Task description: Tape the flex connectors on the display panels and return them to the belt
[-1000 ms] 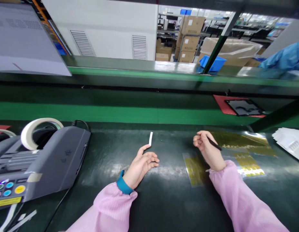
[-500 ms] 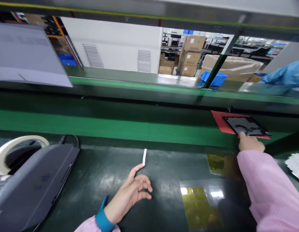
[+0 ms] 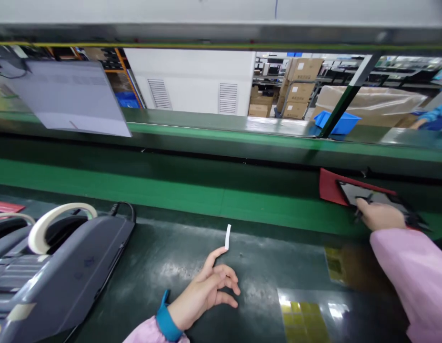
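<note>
My left hand is held over the dark green bench with its fingers apart. A short white strip, like tape, clings to the tip of its index finger and stands up from it. Far to the right, my right hand has its fingers closed on a dark slim object, blurred, its kind unclear. Beneath that hand lies a flat grey panel with black edges, partly covered by the fingers. A red sheet is under the panel.
Grey machines with a cream tape roll stand at left. Yellow squares on clear film lie at front right. A white sheet hangs at upper left. Behind the bench are a blue bin and another person's blue sleeve.
The view has shifted, so most things appear farther right and lower. My right hand has closed around a dark slim object above the panel. The white strip stays on my left index fingertip.
</note>
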`<action>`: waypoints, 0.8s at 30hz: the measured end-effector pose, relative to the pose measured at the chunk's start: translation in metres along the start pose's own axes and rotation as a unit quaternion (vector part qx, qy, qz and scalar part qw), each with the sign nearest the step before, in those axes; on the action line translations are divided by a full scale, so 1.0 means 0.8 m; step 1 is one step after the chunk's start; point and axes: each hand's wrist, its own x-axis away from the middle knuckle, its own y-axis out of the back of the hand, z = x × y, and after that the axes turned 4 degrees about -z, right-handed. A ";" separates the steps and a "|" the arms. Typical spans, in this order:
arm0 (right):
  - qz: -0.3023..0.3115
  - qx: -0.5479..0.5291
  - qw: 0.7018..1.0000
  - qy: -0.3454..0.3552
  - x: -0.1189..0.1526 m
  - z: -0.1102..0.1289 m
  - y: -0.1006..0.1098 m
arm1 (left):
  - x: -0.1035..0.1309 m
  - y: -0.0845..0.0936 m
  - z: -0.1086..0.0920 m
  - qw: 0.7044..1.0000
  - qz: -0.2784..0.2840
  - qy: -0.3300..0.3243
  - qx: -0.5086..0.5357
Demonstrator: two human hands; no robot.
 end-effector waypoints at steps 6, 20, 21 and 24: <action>0.005 0.009 0.993 0.121 -0.021 0.146 0.022 | 0.004 -0.016 -0.010 0.997 -0.054 -0.060 -0.006; 0.021 -0.133 0.933 0.335 0.116 0.454 0.085 | 0.001 0.000 -0.012 0.956 -0.114 -0.267 0.043; 0.024 -0.136 0.932 0.336 0.122 0.456 0.086 | -0.003 0.003 -0.011 0.954 -0.133 -0.267 0.041; 0.036 -0.140 0.929 0.340 0.135 0.451 0.097 | -0.017 0.015 -0.010 0.946 -0.184 -0.265 0.004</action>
